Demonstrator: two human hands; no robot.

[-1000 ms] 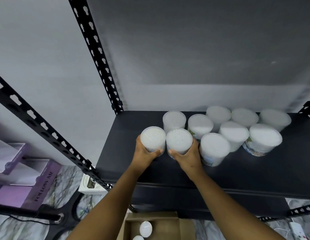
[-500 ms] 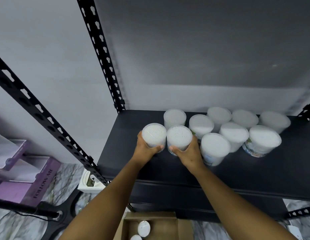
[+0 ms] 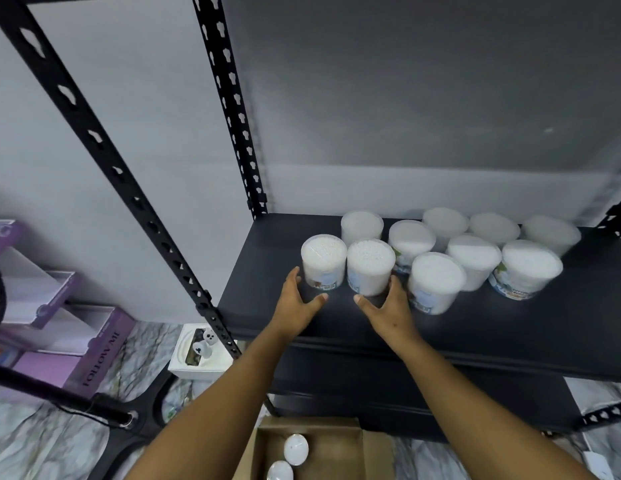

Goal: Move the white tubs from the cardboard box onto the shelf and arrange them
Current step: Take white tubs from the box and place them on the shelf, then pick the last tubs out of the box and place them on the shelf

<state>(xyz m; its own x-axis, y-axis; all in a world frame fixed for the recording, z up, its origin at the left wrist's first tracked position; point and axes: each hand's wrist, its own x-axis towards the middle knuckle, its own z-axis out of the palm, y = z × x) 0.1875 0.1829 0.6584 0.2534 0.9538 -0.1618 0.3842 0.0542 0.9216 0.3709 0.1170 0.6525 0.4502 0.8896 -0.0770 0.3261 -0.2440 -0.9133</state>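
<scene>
With both hands just short of the two front-left tubs, the step in hand reads as the release after a placement. Left hand (image 3: 297,299): fingers spread and loosely curved, thumb pointing toward the base of the leftmost front tub (image 3: 323,262); fingertips look to be at its left side, contact cannot be told. Right hand (image 3: 388,308): fingers likewise spread and relaxed, holding nothing, close under the second front tub (image 3: 370,266). These two tubs stand upright, touching side by side, on the black shelf (image 3: 267,271) toward its left front; eight more white tubs cluster to the right and behind in loose rows. Cardboard box (image 3: 331,448) sits on the floor below, between the forearms; two tubs (image 3: 296,449) visible inside it, more may be hidden beyond the frame edge. Judgement: task well along, not finished. Next move calls for lowering both hands into the box, gripping one tub each, and setting them beside the current front pair without knocking neighbours.
</scene>
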